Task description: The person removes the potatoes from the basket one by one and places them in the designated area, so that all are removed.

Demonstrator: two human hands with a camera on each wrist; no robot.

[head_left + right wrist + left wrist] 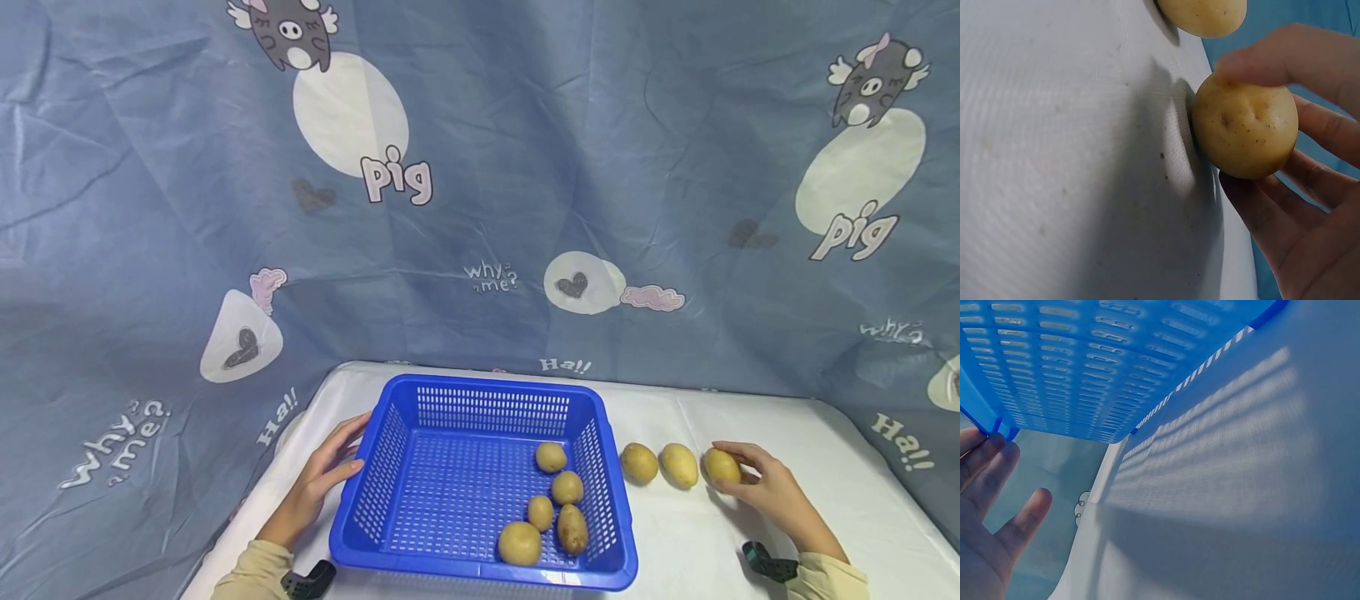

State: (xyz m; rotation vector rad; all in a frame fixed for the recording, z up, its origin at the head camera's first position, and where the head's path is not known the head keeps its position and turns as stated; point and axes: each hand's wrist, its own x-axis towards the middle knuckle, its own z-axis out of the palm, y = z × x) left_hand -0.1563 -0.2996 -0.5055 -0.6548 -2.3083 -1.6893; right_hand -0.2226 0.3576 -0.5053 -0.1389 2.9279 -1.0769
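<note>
Seemingly midway, I'm pinching one potato with right fingers beside two potatoes; my spread left fingers are touching the basket, five potatoes lying inside.

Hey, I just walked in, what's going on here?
A person's right hand grips a potato at the right end of a short row on a white-covered table. Two other potatoes lie between it and a blue basket. The left hand touches the basket's left rim. Inside, five more potatoes sit in the basket's right half.
</note>
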